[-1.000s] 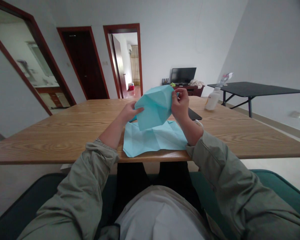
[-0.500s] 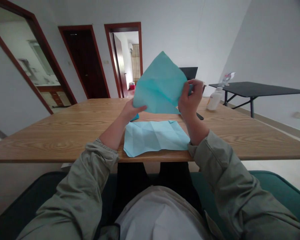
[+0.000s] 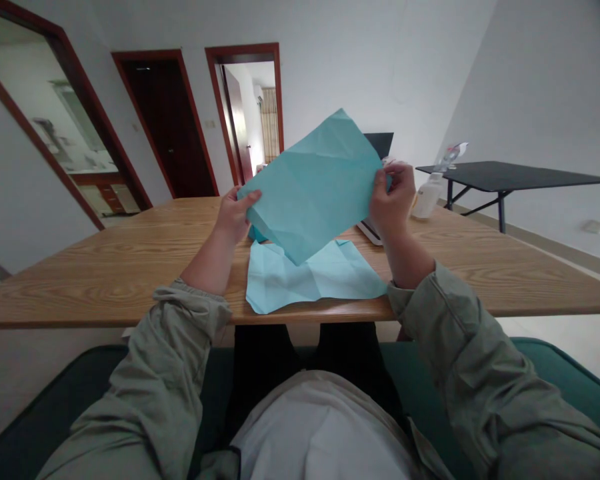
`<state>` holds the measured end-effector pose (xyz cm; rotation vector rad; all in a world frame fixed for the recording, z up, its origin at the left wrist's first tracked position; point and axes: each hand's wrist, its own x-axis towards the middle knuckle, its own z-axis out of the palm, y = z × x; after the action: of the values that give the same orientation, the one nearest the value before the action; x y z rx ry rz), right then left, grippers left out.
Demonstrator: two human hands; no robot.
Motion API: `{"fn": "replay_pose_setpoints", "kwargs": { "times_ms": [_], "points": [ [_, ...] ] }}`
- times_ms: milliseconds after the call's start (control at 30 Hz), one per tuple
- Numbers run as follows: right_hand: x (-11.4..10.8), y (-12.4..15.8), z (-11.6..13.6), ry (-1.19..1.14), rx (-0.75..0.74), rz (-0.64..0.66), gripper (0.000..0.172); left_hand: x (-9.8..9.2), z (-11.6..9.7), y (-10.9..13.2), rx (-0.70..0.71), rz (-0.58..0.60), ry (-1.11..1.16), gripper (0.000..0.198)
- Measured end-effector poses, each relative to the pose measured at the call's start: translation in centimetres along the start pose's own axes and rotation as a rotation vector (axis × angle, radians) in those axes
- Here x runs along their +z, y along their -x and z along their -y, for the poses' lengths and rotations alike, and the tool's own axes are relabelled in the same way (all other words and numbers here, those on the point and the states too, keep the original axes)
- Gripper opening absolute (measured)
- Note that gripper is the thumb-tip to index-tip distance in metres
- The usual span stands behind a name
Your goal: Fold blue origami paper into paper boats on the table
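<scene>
While aloft, blue paper (image 3: 313, 187) seemingly unobstructed.

room for a hand along the wooden table (image 3: 105, 287), left of the creased blue paper (image 3: 300, 283); farther right, a laptop (image 3: 369, 230) and white bottle (image 3: 427, 198) in the way, just past the raised sheet (image 3: 313, 187).

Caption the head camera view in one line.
Left hand and right hand hold a creased blue sheet above a second sheet on a table.

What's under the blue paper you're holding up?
The raised blue paper sheet hangs above a creased, paler sheet on the wooden table. Its far edge is covered, so that part cannot be seen.
</scene>
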<state>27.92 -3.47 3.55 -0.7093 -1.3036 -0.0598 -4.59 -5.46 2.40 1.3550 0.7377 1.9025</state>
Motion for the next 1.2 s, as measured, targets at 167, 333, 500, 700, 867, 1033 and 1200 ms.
{"fn": "replay_pose_setpoints", "kwargs": {
  "times_ms": [167, 333, 500, 700, 867, 1033, 1200],
  "points": [
    [-0.9, 0.7, -0.9, -0.248, 0.311, 0.297, 0.038, -0.9, 0.3, 0.0, -0.06, 0.035, -0.023, 0.044],
    [-1.9, 1.8, 0.6, -0.504, 0.759, 0.787, 0.053, -0.9, 0.7, 0.3, -0.096, 0.066, -0.017, 0.044],
    [-1.3, 2.9, 2.0, -0.648, 0.824, 0.926, 0.04, -1.5, 0.7, -0.3, -0.058, 0.011, -0.018, 0.042],
    [0.4, 5.2, 2.2, -0.703, 0.935, 0.883, 0.025, -1.3, 0.6, -0.1, -0.018, 0.03, -0.015, 0.045],
    [1.0, 5.9, 1.9, -0.664, 0.977, 0.871, 0.024, -0.7, 0.4, 0.5, -0.09, 0.009, 0.034, 0.049],
    [-0.2, 4.4, 1.3, -0.567, 0.95, 0.785, 0.017, -1.6, -0.1, 0.2, -0.128, 0.02, 0.007, 0.045],
    [-1.6, 3.7, 0.0, -0.577, 0.938, 0.81, 0.024, -3.4, -0.2, 0.0, -0.226, 0.095, -0.055, 0.041]
  ]
}}
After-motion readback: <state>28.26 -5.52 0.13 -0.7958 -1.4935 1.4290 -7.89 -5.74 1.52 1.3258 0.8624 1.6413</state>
